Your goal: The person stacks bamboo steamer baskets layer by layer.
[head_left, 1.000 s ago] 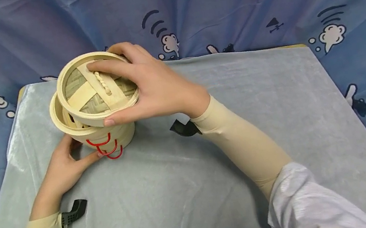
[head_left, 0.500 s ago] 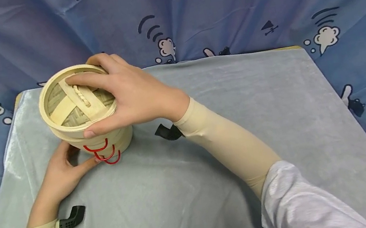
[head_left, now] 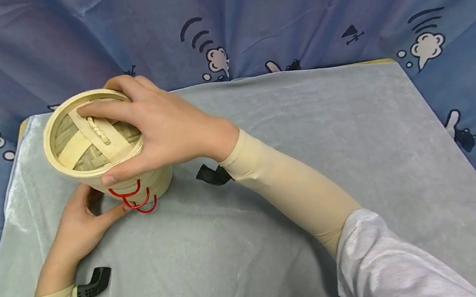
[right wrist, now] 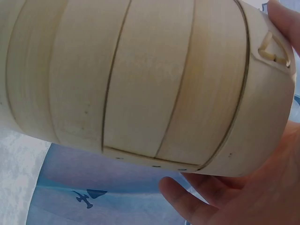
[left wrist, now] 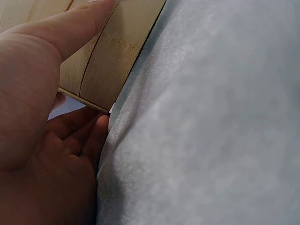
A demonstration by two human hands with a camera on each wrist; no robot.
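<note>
A round bamboo steamer (head_left: 161, 178) stands upright at the table's left, its stacked tiers marked by thin red loops (head_left: 126, 194) on the near side. Its woven lid (head_left: 74, 150), with a small braided handle, sits on top. My right hand (head_left: 163, 127) grips the lid from the right, thumb on the near rim and fingers over the top and far rim. Low on the left side, my left hand (head_left: 76, 228) holds the steamer base, thumb along the bamboo wall (left wrist: 110, 56). In the right wrist view, the tiers (right wrist: 145, 79) and lid sit close together. The steamer's inside is hidden.
Grey velvety cloth (head_left: 277, 215) covers the table. A blue patterned curtain (head_left: 291, 13) hangs behind the far edge and along both sides. Black camera mounts (head_left: 95, 285) are strapped at the wrists.
My right hand has brought the lid left and down, from tilted over the open top tier to sitting on the stack. My left hand keeps its hold on the base.
</note>
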